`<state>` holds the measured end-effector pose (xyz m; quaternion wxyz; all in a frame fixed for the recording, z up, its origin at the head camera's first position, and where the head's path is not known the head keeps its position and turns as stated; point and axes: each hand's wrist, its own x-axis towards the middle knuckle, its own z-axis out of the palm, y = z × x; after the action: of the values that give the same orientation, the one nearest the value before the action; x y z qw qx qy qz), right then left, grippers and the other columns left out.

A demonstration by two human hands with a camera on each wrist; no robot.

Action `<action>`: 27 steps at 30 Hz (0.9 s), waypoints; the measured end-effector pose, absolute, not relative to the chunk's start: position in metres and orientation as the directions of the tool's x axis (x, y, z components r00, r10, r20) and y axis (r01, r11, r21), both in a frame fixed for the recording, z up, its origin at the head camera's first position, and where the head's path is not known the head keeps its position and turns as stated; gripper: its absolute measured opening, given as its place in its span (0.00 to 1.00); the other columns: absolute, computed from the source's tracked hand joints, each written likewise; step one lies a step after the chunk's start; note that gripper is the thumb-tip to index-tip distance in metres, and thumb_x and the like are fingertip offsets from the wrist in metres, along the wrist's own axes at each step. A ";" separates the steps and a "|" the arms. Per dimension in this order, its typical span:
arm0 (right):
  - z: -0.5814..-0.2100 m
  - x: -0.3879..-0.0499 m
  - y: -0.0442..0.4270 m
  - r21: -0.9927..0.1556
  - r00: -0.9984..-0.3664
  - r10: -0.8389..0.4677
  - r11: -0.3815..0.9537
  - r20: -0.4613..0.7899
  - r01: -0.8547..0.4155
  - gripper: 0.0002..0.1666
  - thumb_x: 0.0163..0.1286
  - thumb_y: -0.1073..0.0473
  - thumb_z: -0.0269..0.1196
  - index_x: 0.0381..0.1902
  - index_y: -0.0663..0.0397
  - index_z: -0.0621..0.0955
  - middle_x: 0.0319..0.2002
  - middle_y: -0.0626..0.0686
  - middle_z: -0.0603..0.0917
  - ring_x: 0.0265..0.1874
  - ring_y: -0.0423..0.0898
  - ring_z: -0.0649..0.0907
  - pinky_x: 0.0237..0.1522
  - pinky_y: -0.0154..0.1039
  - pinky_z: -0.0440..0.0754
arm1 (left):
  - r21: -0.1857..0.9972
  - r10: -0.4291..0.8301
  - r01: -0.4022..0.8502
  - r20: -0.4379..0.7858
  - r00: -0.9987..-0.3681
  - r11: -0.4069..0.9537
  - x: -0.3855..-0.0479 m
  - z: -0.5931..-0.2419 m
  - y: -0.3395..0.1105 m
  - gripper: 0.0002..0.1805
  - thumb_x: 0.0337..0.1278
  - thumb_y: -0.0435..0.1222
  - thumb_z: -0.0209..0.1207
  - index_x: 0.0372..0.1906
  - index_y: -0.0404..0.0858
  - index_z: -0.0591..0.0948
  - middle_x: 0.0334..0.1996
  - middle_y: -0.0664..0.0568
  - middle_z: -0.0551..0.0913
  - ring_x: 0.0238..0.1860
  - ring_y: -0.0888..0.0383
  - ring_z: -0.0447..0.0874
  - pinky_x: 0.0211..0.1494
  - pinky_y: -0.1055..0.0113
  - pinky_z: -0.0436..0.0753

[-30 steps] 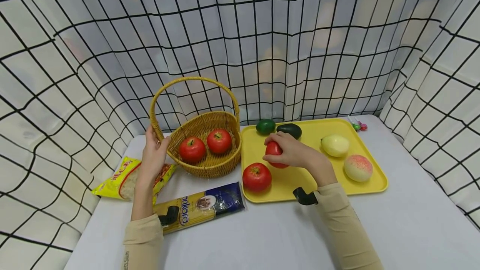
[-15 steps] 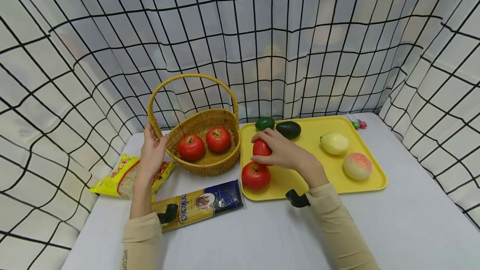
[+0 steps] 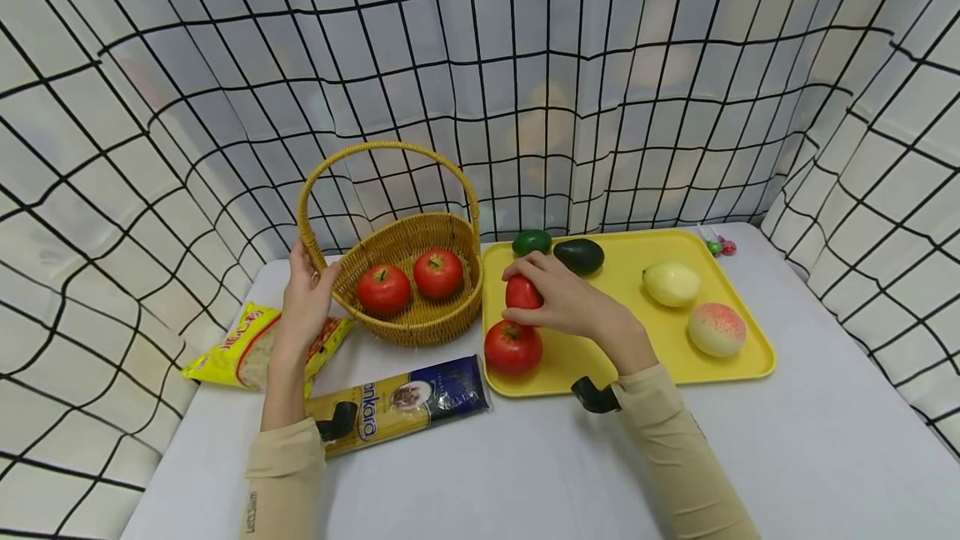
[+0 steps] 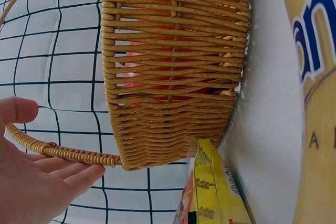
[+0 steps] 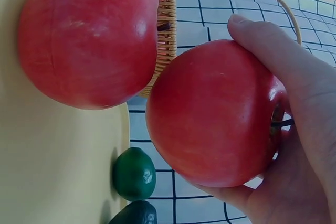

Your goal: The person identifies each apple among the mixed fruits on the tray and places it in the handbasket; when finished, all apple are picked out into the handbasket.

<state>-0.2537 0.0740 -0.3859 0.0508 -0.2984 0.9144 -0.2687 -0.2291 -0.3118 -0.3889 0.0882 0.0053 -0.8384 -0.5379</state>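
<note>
My right hand (image 3: 558,297) grips a red apple (image 5: 215,114), fingers and thumb around its stem end, over the left part of the yellow tray (image 3: 626,357). A second red apple (image 3: 513,347) lies on the tray just in front of it. Two more apples, one left (image 3: 383,290) and one right (image 3: 438,273), sit inside the wicker basket (image 3: 420,332). At the basket's left side, my left hand (image 3: 306,302) touches the handle (image 4: 68,153). In the left wrist view its fingers lie nearly straight under the handle, with the thumb standing apart from it.
On the tray are a green fruit (image 3: 532,242), a dark avocado (image 3: 579,256), a pale yellow fruit (image 3: 671,284) and a peach (image 3: 717,329). Front left lie a yellow snack bag (image 3: 251,348) and a spaghetti pack (image 3: 408,402). Wrapped lollipops (image 3: 722,247) lie behind the tray.
My right hand has moved left with the apple, from mid-tray towards the tray's left edge near the basket, then barely moved. The left hand stays at the handle.
</note>
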 end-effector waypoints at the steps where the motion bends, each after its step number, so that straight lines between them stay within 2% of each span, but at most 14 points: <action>1: -0.386 -0.254 0.073 -0.523 -0.818 -0.571 0.677 0.071 -0.518 0.31 0.67 0.36 0.67 0.64 0.37 0.75 0.61 0.49 0.74 0.61 0.50 0.73 0.54 0.46 0.89 | 0.903 -0.105 0.087 0.143 -0.984 0.421 -0.230 -0.388 -0.312 0.43 0.81 0.44 0.42 0.83 0.46 0.27 0.84 0.44 0.33 0.85 0.41 0.38 0.85 0.39 0.50; 10: -0.386 -0.249 0.069 -0.521 -0.824 -0.561 0.682 0.079 -0.514 0.31 0.68 0.36 0.67 0.64 0.37 0.75 0.63 0.49 0.73 0.62 0.50 0.73 0.55 0.47 0.88 | 0.901 -0.107 0.077 0.135 -0.985 0.426 -0.229 -0.390 -0.317 0.43 0.81 0.45 0.42 0.83 0.47 0.28 0.85 0.44 0.34 0.84 0.39 0.39 0.84 0.38 0.51; 15: -0.383 -0.244 0.065 -0.485 -0.815 -0.565 0.681 0.127 -0.548 0.30 0.67 0.36 0.68 0.63 0.35 0.77 0.65 0.49 0.72 0.62 0.50 0.74 0.54 0.47 0.89 | 0.904 -0.118 0.075 0.136 -0.984 0.421 -0.229 -0.391 -0.314 0.43 0.81 0.47 0.42 0.83 0.47 0.29 0.85 0.45 0.36 0.85 0.43 0.39 0.85 0.41 0.52; 21: -0.381 -0.237 0.047 -0.423 -0.733 -0.649 0.617 0.202 -0.663 0.29 0.67 0.38 0.69 0.62 0.37 0.80 0.64 0.50 0.74 0.60 0.48 0.76 0.52 0.43 0.89 | 0.909 -0.126 0.078 0.141 -0.982 0.410 -0.229 -0.389 -0.310 0.42 0.81 0.47 0.43 0.84 0.46 0.32 0.85 0.46 0.37 0.85 0.45 0.40 0.85 0.43 0.52; 27: -0.364 -0.237 0.010 -0.351 -0.678 -0.715 0.599 0.171 -0.720 0.29 0.68 0.36 0.67 0.64 0.33 0.77 0.69 0.49 0.72 0.64 0.48 0.74 0.54 0.41 0.87 | 0.906 -0.136 0.066 0.134 -0.982 0.417 -0.227 -0.387 -0.311 0.42 0.81 0.47 0.42 0.84 0.47 0.32 0.85 0.46 0.37 0.85 0.44 0.41 0.85 0.42 0.52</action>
<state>-0.2369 0.0096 -0.3644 -0.0062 -0.4010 0.8942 -0.1991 -0.2275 -0.3112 -0.3873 0.0936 0.0210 -0.8366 -0.5393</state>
